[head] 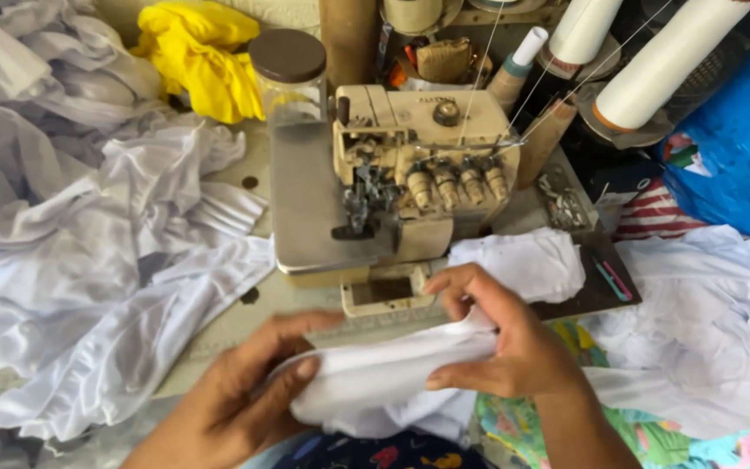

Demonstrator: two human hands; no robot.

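My left hand [236, 391] and right hand [501, 339] both pinch the folded white cloth [384, 382], fingers closed on its edges, down at six o'clock. The beige overlock machine [392, 182] stands at twelve o'clock of it, a heap of white fabric [88, 260] at nine.

Cluttered sewing table [245, 317]; daylight

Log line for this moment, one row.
left hand: grips white cloth | right hand: pinches same cloth | serger: behind, untouched
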